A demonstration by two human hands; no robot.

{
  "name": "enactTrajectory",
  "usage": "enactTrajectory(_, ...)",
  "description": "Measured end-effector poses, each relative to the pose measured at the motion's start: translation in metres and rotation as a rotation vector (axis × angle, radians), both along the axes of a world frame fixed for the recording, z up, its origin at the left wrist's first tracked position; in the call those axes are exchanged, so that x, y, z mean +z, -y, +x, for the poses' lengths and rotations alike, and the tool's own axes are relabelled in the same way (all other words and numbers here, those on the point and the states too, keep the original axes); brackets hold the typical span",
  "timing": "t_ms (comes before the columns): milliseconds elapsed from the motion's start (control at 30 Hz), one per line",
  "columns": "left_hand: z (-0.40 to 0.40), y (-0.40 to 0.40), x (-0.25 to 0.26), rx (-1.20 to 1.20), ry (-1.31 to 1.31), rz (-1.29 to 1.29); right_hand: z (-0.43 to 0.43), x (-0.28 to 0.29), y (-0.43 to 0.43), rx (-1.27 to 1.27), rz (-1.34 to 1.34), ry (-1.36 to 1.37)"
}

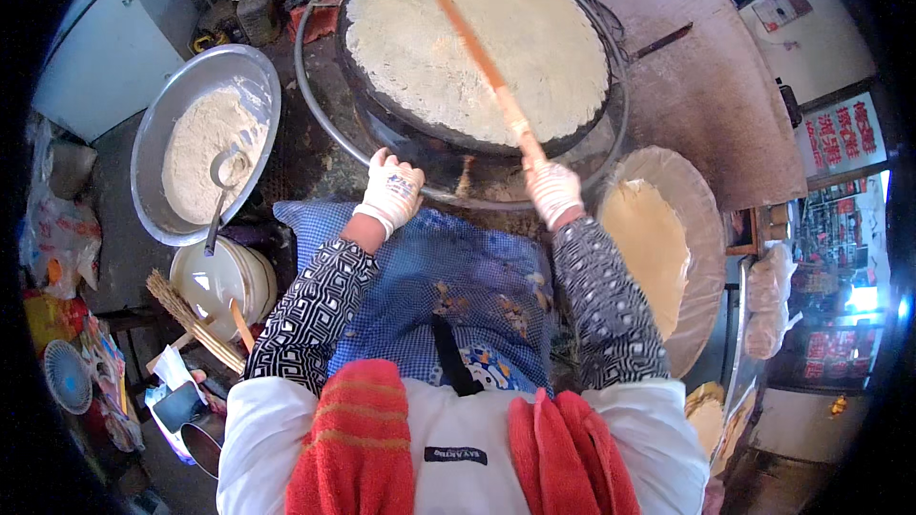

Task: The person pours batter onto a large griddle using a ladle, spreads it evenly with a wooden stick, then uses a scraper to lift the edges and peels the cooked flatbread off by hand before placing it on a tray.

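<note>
A large round griddle carries a thin sheet of pale batter (401,36) that covers nearly all of its top. My right hand (554,189), in a white glove, grips the near end of a flat wooden spreader (486,64), whose blade lies across the batter towards the far left. My left hand (392,189), gloved too, rests at the metal ring (325,118) around the griddle; its fingers are curled at the ring, and whether they close on it is hard to tell. To the left, a metal basin (147,157) holds thick batter and a ladle (218,207).
Thin flatbreads (644,243) lie on a round tray (705,229) at the right. Below the basin stand a bucket of liquid (261,279) and a straw brush (189,315). A plastic jug (256,14) is at the back left. Bagged items (769,300) sit at the right.
</note>
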State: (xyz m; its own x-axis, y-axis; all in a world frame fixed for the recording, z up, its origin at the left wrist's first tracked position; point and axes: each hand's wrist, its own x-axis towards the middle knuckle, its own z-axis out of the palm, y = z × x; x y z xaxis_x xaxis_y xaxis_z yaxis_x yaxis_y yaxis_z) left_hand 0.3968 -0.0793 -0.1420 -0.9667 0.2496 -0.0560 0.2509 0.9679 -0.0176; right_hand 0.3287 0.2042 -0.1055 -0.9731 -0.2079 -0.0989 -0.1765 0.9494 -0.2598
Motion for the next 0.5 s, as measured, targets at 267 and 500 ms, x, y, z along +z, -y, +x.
enactTrajectory(267, -0.011, 0.016, 0.01, 0.035, 0.032, 0.066, -0.027, -0.042, -0.074, -0.376, -0.359, -0.123)
enactTrajectory(500, 0.007, -0.017, 0.012, -0.031, 0.089, 0.164, 0.087, -0.087, 0.053, -0.18, -1.387, 0.21)
